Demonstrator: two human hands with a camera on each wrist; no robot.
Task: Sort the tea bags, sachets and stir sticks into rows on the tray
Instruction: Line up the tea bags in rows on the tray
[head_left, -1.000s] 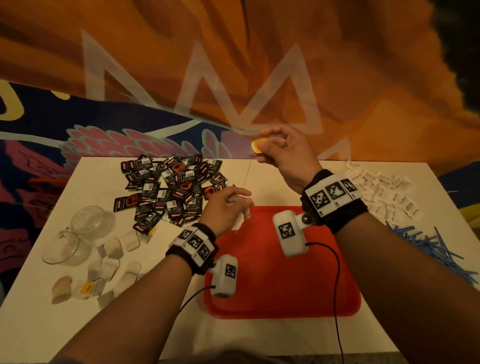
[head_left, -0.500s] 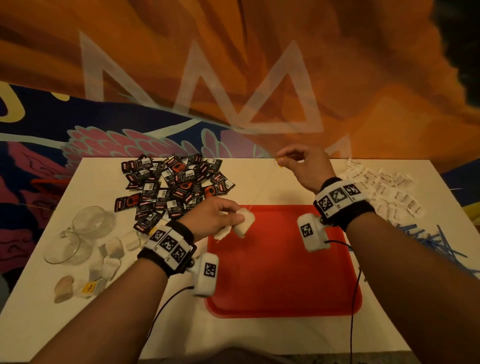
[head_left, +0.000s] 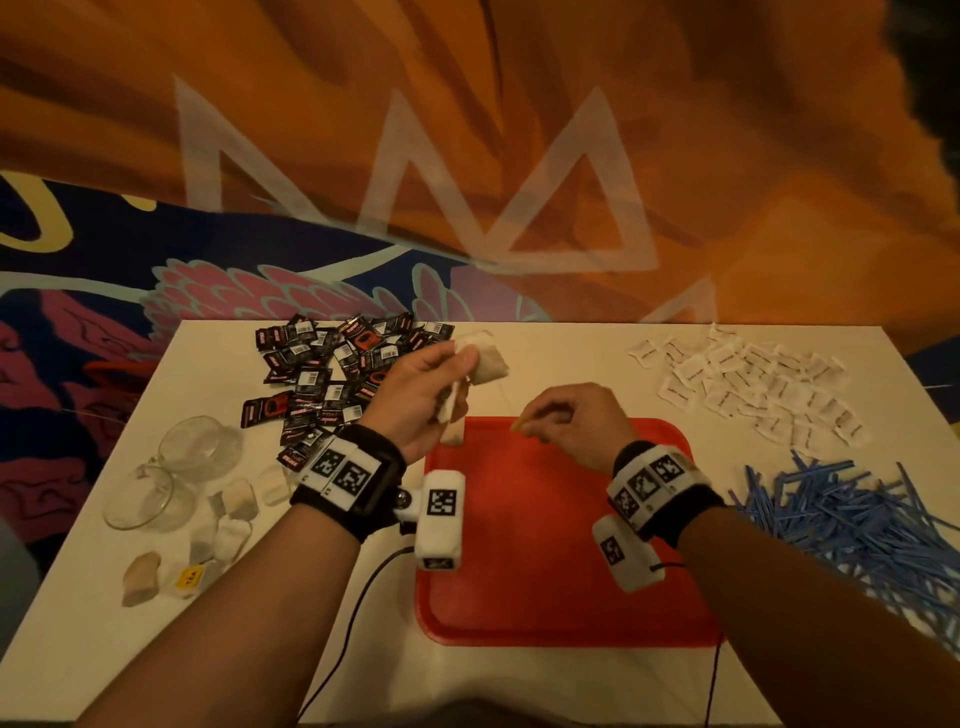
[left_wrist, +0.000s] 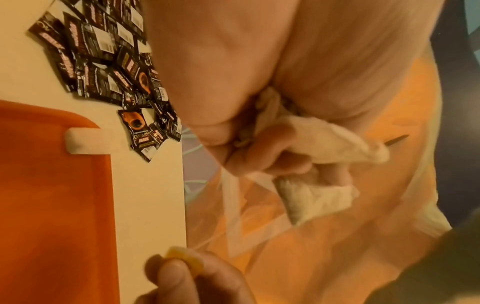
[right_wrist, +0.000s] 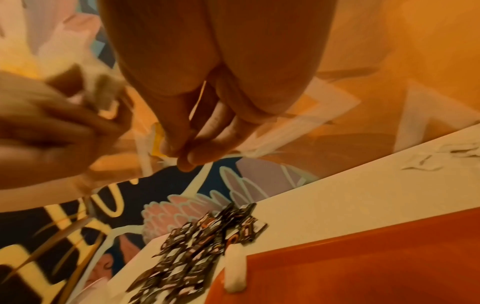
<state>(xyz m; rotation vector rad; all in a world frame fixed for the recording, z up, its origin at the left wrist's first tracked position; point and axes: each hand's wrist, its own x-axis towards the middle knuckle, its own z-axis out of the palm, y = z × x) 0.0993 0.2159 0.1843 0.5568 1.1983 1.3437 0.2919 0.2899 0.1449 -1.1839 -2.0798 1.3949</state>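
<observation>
1. Right, we see the left hand (head_left: 415, 395) raised over the table's (head_left: 571, 358) far side, fingers curled round a bunch of tea bags (head_left: 485, 358) – one sticks out past the fingertips, another hangs under the palm.
2. In the left wrist view the same hand (left_wrist: 233, 82) has two white bags (left_wrist: 317, 197) bunched against the palm by bent fingers.
3. The right hand (head_left: 576, 423) hovers over the far edge of the red tray (head_left: 545, 597), thumb and forefinger pinching a small yellow tag (head_left: 519, 423); the other fingers are curled in.
4. A thin string (head_left: 501, 392) runs from the tag up towards the bags in the left hand.
5. One tea bag (right_wrist: 235, 271) lies across the tray's far left corner, half on the rim, half on the table – plain in both wrist views.
6. Black sachets (head_left: 337, 374) sit heaped on the table's far left, just beyond the tray corner.
7. White sachets (head_left: 743, 379) are piled far right, well apart from the tray.
8. Blue stir sticks (head_left: 841, 514) lie in a heap right of the tray.
9. Loose tea bags (head_left: 228, 519) are scattered near left, beside two glass cups (head_left: 171, 473).
</observation>
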